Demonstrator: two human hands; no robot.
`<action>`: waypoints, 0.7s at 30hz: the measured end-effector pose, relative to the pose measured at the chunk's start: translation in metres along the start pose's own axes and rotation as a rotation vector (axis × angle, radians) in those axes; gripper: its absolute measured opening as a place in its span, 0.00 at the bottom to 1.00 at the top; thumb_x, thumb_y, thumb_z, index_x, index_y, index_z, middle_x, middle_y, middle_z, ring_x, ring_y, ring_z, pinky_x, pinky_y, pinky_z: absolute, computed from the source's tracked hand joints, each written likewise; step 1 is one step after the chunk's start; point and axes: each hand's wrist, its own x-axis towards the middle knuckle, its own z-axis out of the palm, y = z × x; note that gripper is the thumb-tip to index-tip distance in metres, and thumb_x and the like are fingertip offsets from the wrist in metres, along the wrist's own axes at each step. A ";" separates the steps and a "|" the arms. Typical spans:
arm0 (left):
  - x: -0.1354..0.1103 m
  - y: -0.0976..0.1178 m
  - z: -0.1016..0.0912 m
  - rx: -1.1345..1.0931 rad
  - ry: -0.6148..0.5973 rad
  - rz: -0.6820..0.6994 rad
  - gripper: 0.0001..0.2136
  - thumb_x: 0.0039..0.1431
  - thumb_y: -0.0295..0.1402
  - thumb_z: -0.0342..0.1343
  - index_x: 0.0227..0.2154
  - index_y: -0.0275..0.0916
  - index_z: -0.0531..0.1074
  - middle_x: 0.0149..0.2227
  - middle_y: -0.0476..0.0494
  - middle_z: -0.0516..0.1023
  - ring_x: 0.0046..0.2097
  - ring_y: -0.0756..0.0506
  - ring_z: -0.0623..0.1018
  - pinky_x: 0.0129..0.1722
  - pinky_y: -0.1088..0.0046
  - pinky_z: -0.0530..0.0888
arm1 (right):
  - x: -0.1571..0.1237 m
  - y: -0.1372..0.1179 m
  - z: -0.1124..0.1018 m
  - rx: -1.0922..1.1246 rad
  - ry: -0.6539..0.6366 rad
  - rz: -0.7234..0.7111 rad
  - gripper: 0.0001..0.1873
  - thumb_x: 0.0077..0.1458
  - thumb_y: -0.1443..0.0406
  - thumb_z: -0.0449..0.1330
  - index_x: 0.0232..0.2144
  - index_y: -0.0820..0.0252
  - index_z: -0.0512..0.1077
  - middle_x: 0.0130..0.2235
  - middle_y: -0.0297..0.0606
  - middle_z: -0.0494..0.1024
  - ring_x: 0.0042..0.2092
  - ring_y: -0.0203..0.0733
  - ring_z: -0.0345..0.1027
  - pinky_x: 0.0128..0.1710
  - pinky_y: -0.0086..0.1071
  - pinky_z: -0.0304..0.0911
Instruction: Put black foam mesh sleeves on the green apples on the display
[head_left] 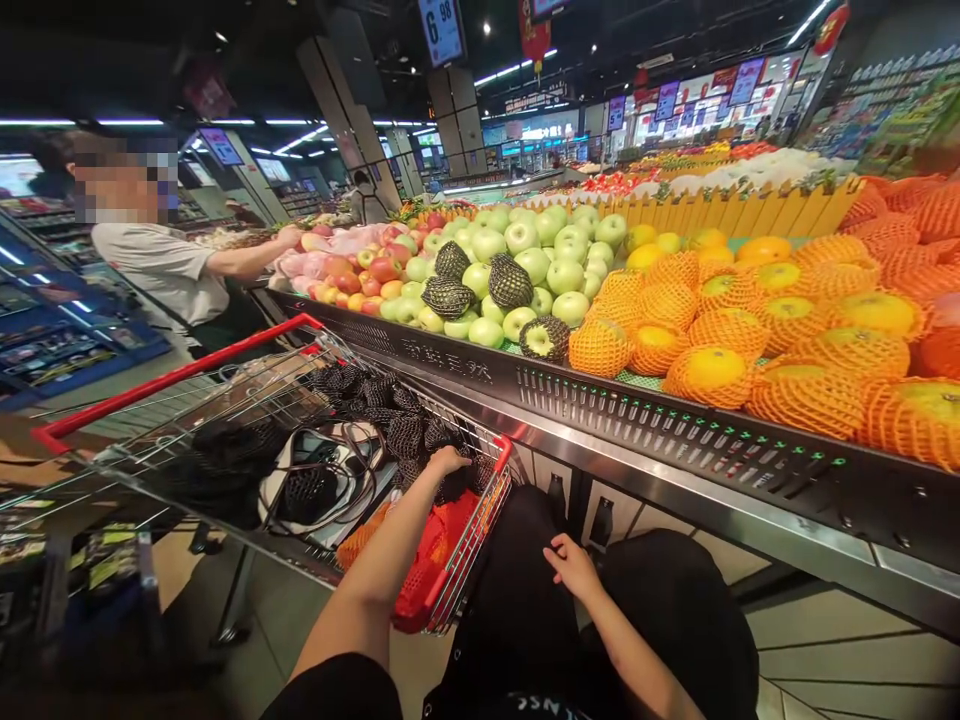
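My left hand (448, 463) reaches down into a wire shopping cart (504, 446) with red trim, among a heap of black foam fruit nets (405, 432). Its thumb side shows, but the other fingers are hidden, so I cannot tell whether it grips a net. Over my dark-trousered lap, my right hand (574, 568) hangs with loosely bent fingers apart and nothing in them. Orange netting (364, 532) and red netting (450, 530) lie in the near end of the cart. A light bag (330, 455) with dark cords sits beside the black nets.
Right of the cart runs a fruit stand with a black perforated edge (600, 410). Green apples (517, 238), some in black nets, lie beside orange-netted citrus (712, 370). Red apples (375, 270) are farther left. Another person (161, 270) stands beyond the cart, one arm over the stand.
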 end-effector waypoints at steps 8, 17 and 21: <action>-0.022 0.017 -0.017 -0.022 0.402 0.004 0.15 0.58 0.37 0.56 0.46 0.39 0.75 0.64 0.30 0.58 0.64 0.31 0.60 0.55 0.57 0.66 | -0.002 -0.002 0.004 0.065 0.059 0.014 0.06 0.50 0.64 0.64 0.28 0.55 0.68 0.20 0.19 0.65 0.13 0.30 0.62 0.21 0.27 0.51; -0.078 0.035 -0.039 -0.155 0.750 0.105 0.25 0.62 0.37 0.46 0.59 0.30 0.63 0.64 0.27 0.59 0.66 0.33 0.59 0.62 0.53 0.60 | 0.003 -0.007 0.004 0.342 0.131 -0.059 0.11 0.44 0.59 0.67 0.24 0.56 0.70 0.19 0.21 0.68 0.15 0.30 0.62 0.21 0.27 0.51; -0.146 0.067 -0.015 -0.391 0.930 0.412 0.29 0.61 0.38 0.48 0.65 0.39 0.54 0.66 0.33 0.55 0.68 0.38 0.57 0.66 0.58 0.58 | 0.009 -0.014 0.004 0.562 0.076 -0.062 0.22 0.39 0.47 0.67 0.26 0.58 0.72 0.21 0.27 0.73 0.17 0.33 0.67 0.19 0.26 0.50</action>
